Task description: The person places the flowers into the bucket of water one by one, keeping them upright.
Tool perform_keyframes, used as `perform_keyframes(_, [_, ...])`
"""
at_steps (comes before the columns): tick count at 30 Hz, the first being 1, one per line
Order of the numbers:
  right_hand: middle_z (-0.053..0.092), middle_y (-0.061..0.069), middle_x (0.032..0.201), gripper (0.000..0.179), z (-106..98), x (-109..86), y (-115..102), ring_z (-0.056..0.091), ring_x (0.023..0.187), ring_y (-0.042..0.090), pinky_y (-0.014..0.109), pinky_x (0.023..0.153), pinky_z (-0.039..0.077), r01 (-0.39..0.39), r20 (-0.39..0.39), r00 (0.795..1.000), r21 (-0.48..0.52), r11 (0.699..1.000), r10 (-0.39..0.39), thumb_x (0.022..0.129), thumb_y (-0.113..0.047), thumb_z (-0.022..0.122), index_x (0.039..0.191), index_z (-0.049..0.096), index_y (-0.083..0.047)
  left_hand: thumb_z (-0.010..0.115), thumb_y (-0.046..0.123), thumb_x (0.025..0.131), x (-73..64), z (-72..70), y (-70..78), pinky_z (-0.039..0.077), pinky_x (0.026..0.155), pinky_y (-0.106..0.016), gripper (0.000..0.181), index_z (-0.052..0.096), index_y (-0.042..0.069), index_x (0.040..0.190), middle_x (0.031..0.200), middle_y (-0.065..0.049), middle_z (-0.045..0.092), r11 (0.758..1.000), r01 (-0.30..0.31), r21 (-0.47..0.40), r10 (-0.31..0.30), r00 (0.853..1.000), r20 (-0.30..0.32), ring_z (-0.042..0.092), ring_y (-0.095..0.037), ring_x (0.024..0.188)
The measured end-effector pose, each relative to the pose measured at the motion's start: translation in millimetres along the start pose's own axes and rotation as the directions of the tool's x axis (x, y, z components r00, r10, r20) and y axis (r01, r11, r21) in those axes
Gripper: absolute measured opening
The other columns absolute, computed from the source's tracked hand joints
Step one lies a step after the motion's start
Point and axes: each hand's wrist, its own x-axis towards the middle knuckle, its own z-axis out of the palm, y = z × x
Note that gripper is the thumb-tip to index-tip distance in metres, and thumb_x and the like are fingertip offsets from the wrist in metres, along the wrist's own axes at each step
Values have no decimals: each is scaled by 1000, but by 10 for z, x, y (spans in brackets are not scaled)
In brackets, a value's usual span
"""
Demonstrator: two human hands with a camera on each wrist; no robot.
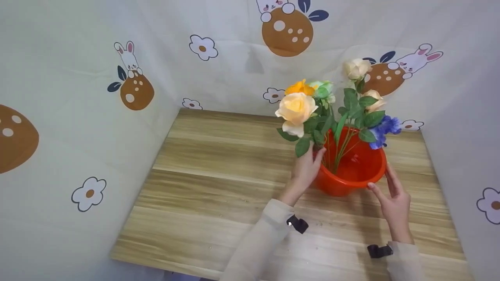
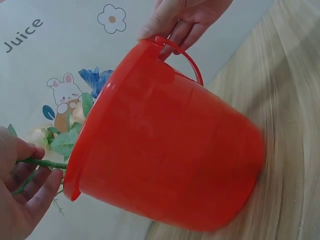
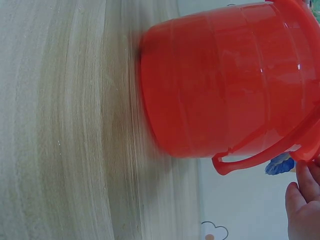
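A red plastic bucket [image 1: 340, 189] stands on the wooden tabletop, and artificial flowers lean out of it. At its left rim my left hand [image 1: 306, 166] pinches a green stem [image 2: 45, 163] between thumb and fingers. Above that hand cluster a large peach rose [image 1: 297, 107], an orange bloom [image 1: 300, 88] and a pale green flower [image 1: 322, 89]. My right hand [image 1: 396, 205] grips the right rim, thumb in front and fingers around the side, near the bucket's handle [image 3: 260, 157]. Cream roses [image 1: 357, 69] and a blue flower [image 1: 384, 132] rise from the bucket's right half.
The wooden table [image 1: 195, 195] extends to the left of the bucket. Pale curtains [image 1: 234, 70] printed with rabbits and flowers hang behind it and along both sides. Each sleeve carries a black wrist strap [image 1: 297, 224].
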Motion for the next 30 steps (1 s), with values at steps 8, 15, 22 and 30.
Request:
perform_keyframes(8, [42,11,145,71,-8,34,94,38,135,14,18,109,30,4,-1,1000,10,1000,-4,76,10,70,140,45,-9,57,30,94,20,10,-16,50,90,-30,27,57,10,112,110,-7,61,998,53,21,-54,998,17,61,-22,105])
perform_keyframes(15, [41,14,145,70,7,9,13,39,134,13,17,108,30,16,4,1000,1,1000,-16,77,10,70,140,43,-6,67,26,88,78,69,-103,40,104,-31,43,53,10,126,126,-7,55,1000,19,6,-19,997,-75,50,-23,120])
perform_keyframes(22, [41,14,146,70,5,7,0,39,135,15,18,108,30,11,1,1000,3,1000,-11,77,9,70,140,43,-6,65,28,89,127,78,-114,37,106,-32,50,48,12,133,134,-9,47,996,37,81,-36,999,-13,43,-24,125])
perform_keyframes(30, [41,14,145,70,13,19,22,40,134,14,18,108,30,13,-12,1000,23,1000,-13,76,12,69,139,44,-5,58,38,92,107,13,-230,42,99,-31,45,51,13,129,125,-6,56,993,118,22,-119,985,127,50,-20,117])
